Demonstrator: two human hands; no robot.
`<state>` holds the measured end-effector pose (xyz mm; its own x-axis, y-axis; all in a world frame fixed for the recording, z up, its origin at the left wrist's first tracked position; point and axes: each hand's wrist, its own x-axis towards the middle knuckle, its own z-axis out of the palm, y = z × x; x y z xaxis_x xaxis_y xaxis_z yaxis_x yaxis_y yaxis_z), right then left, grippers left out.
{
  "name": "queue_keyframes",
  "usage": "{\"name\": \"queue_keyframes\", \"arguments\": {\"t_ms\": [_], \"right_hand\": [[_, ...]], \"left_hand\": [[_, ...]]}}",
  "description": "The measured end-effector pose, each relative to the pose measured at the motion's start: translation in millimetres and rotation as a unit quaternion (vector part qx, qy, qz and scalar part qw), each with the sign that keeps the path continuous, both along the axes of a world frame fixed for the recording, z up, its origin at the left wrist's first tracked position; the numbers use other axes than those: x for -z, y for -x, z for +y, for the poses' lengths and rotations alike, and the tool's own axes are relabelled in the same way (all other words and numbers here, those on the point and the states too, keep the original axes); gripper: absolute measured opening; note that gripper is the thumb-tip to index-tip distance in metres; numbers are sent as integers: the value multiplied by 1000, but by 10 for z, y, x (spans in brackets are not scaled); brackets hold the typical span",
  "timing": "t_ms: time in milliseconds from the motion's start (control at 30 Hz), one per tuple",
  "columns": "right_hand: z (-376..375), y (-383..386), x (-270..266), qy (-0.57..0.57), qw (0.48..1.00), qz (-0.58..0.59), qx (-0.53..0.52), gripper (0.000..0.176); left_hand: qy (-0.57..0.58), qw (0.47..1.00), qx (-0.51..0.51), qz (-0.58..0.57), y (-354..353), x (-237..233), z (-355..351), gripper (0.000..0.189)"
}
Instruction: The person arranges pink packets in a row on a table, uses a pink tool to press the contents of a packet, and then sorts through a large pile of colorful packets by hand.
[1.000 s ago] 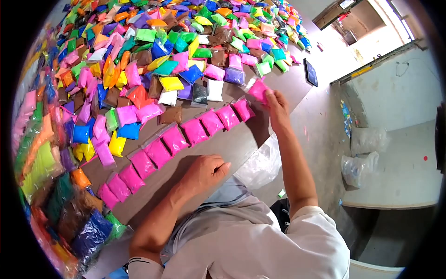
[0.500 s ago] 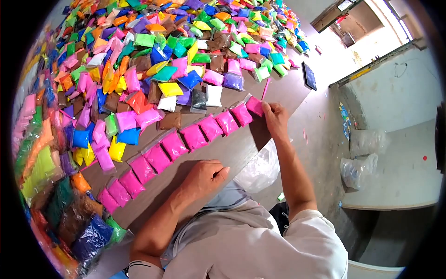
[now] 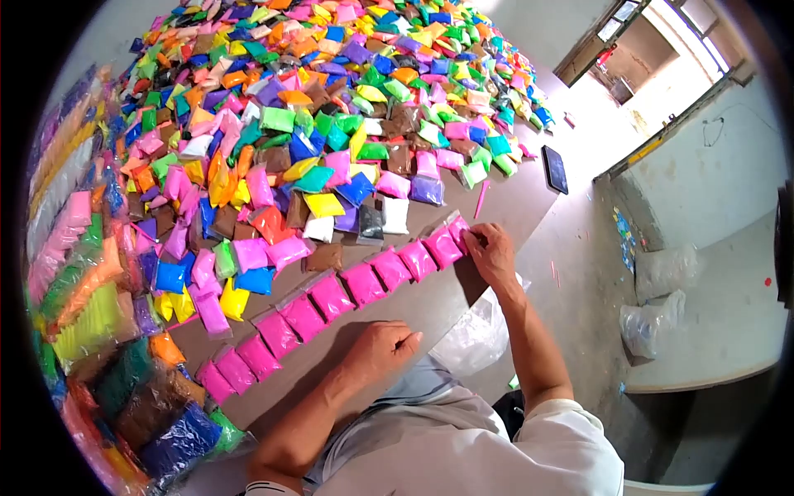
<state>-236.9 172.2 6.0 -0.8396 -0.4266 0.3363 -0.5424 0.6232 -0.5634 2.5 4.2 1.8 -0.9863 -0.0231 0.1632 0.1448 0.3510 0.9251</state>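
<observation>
A slanting row of bright pink packets [image 3: 331, 296] lies on the brown table [image 3: 529, 194], each packet touching or overlapping its neighbour. At the row's upper right end, my right hand [image 3: 492, 252] pinches the edge of the last pink packet [image 3: 459, 232] between thumb and fingers. My left hand [image 3: 380, 351] rests closed in a loose fist near the table's front edge, below the middle of the row. Nothing shows in its curled fingers, and it does not touch the packets.
A big heap of mixed-colour packets [image 3: 331, 107] covers the table's far side. Larger bagged bundles [image 3: 91, 306] stand along the left. A dark phone [image 3: 555, 169] and a thin pink strip [image 3: 481, 199] lie at right. Clear plastic bags [image 3: 653, 322] sit beyond the table.
The whole view has shifted, so things sit lower in frame. My right hand has brought the end pink packet closer against the row. My left hand stays closed by the table edge.
</observation>
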Motion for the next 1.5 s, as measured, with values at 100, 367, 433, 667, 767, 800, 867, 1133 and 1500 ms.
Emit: {"name": "queue_keyframes", "arguments": {"t_ms": [100, 367, 433, 667, 767, 800, 867, 1133, 1500], "right_hand": [[-2, 7, -61, -24, 1000, 3, 13, 18], [-687, -4, -560, 0, 990, 69, -125, 50], [-1109, -18, -704, -23, 975, 56, -212, 78], [-2806, -192, -519, -78, 937, 119, -319, 109], [-3438, -285, -493, -38, 929, 181, -321, 106], [-3627, -366, -512, -29, 934, 176, -311, 102], [-4001, -554, -544, -5, 934, 195, -298, 95], [-5089, -1106, -418, 25, 906, 263, -329, 42], [-3091, -756, -815, 18, 846, 226, -482, 74]], "left_hand": [[3, 1000, -2, -4, -9, -47, 1, 33], [-27, 1000, 2, 1, -25, 25, 9, 32], [-25, 1000, 3, 1, -14, 15, 2, 32], [-50, 999, 7, -5, -24, 131, 34, 34], [-33, 999, 6, 0, -9, 261, 84, 29], [-27, 1000, 11, 11, 2, 272, 80, 27], [-64, 998, 2, 20, 12, 296, 116, 24], [-56, 998, 7, -33, -58, 202, 70, 29], [-54, 998, -23, 4, -19, 156, 66, 38]]}}
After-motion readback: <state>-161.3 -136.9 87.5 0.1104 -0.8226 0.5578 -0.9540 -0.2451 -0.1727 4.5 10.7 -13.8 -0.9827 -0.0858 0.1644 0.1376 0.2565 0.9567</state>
